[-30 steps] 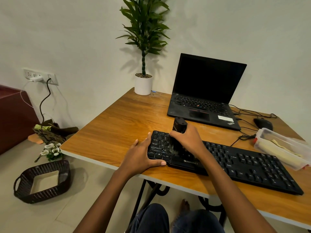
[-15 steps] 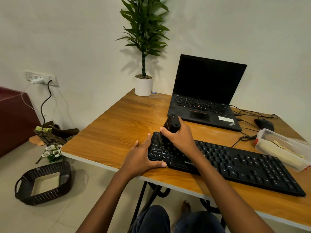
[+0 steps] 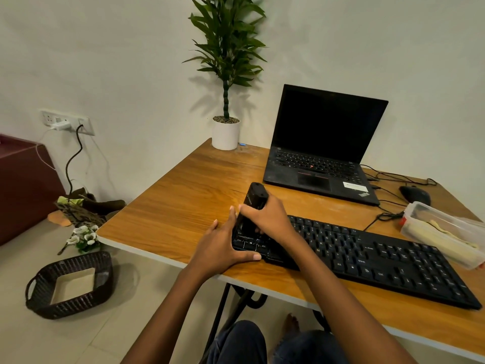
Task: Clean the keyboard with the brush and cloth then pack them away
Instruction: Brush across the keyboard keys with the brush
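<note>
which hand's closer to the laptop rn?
Right. The right hand, gripping the brush over the left end of the keyboard, sits just in front of the laptop. The left hand braces that end's edge, farther toward the person.

Warm, dim light; soft plant (image 3: 227,46) shadow on wall, wide-angle bowing

Surface (image 3: 183,206): orange-brown wood grain, smooth, low sheen, pale edge band. Keyboard (image 3: 380,256) and brush (image 3: 253,203) casing: black plastic, matt, the casing faintly shinier. Container (image 3: 441,227): clear glossy plastic; floor basket (image 3: 68,308): dark woven weave, rough; pot (image 3: 225,135): smooth, white, matt.
</note>
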